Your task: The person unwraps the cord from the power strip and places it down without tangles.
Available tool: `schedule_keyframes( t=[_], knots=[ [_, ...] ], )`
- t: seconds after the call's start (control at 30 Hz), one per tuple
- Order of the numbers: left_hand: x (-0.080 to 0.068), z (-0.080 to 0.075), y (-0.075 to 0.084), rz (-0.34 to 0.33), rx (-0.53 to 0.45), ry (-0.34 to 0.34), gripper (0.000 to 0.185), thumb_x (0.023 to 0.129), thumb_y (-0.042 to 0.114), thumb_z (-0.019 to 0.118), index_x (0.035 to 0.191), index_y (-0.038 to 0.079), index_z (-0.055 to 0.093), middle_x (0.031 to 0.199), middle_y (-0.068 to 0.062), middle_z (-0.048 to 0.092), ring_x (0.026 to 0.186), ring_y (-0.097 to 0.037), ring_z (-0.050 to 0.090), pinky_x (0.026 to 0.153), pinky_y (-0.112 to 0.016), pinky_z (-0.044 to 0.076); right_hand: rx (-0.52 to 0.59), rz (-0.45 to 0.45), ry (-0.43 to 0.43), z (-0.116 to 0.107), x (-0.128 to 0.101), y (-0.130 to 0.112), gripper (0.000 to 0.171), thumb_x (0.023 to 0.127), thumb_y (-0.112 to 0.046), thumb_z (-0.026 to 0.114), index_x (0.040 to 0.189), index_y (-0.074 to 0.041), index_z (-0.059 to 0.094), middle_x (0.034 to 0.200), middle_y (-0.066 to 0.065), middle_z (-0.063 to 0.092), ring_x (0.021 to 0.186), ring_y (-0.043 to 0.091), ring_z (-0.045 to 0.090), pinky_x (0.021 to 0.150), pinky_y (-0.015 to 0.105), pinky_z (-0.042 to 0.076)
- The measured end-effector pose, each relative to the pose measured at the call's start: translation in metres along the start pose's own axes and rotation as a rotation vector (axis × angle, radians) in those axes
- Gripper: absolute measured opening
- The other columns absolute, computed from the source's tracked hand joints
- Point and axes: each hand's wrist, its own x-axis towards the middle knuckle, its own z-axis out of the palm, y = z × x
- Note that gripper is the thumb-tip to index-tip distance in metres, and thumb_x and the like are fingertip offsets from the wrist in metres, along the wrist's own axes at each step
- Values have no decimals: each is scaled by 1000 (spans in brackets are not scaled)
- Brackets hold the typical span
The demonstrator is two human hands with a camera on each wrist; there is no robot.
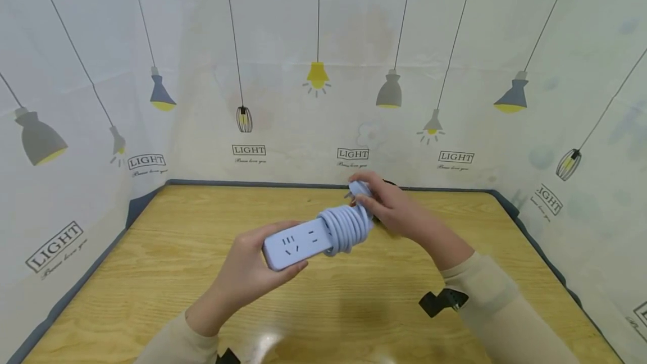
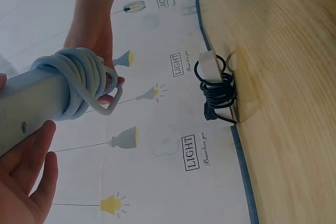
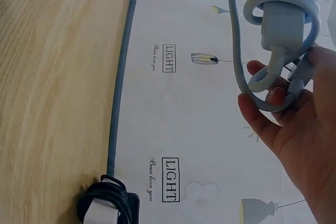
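Observation:
A white power strip (image 1: 295, 244) is held up above the table, tilted, with its sockets facing me. My left hand (image 1: 253, 254) grips its near end, thumb on one long edge and fingers on the other. The strip's own white cord (image 1: 346, 229) is wound in several tight turns round the far half. My right hand (image 1: 386, 201) pinches the plug (image 1: 359, 189) at the far end, prongs pointing left. From the right wrist view, a loose loop of cord (image 3: 239, 51) hangs past the strip's end and runs over the right fingers.
At the table's back edge lies a white block-like thing wrapped in black cable (image 2: 218, 93), mostly hidden behind my right hand in the head view. A wooden table (image 1: 167, 274) spreads below. Lamp-printed sheeting (image 1: 283, 32) encloses its back and sides.

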Motion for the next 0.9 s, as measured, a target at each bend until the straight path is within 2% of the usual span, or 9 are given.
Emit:
schedule_keyframes(
  t=[0.27,0.4,0.6,0.77,0.9],
  knots=[
    [1,2,-13,14,-13,18,50,70,8,86,116,3,67,103,-6,71,84,-13,64,69,-30,52,-2,17,29,14,-1,4,34,106,-23,38,139,-15,38,93,6,55,74,19,54,71,40,45],
    [3,1,-18,30,19,43,50,69,8,88,115,4,68,101,-3,71,82,-12,64,69,-30,52,-29,16,57,19,-3,7,33,107,-23,36,138,-15,39,86,4,52,67,19,50,66,39,43],
    [6,-1,-23,26,61,56,56,65,7,91,115,5,66,101,-2,70,76,-10,62,62,-28,52,-84,11,48,23,-4,5,35,107,-24,38,139,-12,41,86,1,54,72,17,52,71,39,44],
    [9,-2,-17,13,168,41,70,63,11,93,125,6,61,105,-5,70,80,-11,64,66,-27,53,-99,33,40,25,-3,2,36,106,-26,38,140,-14,42,94,1,56,80,17,53,76,41,44],
    [10,-2,-13,97,321,29,72,62,19,94,124,3,61,102,-7,68,82,-14,62,66,-28,53,-112,32,17,27,-2,0,39,106,-28,38,141,-12,42,106,3,57,90,17,54,83,43,43]
  ],
)
